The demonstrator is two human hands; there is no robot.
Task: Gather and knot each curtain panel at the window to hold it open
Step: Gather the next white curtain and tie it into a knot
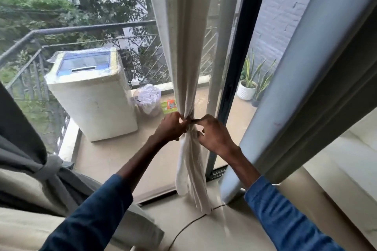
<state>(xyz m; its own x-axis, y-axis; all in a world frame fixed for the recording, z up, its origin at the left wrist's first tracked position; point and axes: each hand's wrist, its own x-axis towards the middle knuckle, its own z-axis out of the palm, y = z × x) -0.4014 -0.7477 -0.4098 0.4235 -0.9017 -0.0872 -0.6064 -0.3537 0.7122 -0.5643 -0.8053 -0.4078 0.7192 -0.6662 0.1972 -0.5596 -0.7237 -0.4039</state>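
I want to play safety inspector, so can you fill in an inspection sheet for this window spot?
Surface: pale floor; a curtain tail and a cable lie on it.
Job's things: cream curtain panel is gathered at mid-height, tail reaching the floor. Grey curtain panel at left is already knotted. Pale curtain panel at right hangs straight.
Clutter: washing machine, lined bin and green packet, all out on the balcony.
Grippers: left hand and right hand both pinch the cream panel's gather with their fingers.
Cables: one thin dark cable crosses the floor by the curtain tail.
Surroundings: balcony railing, potted snake plant, grey brick wall, trees beyond.
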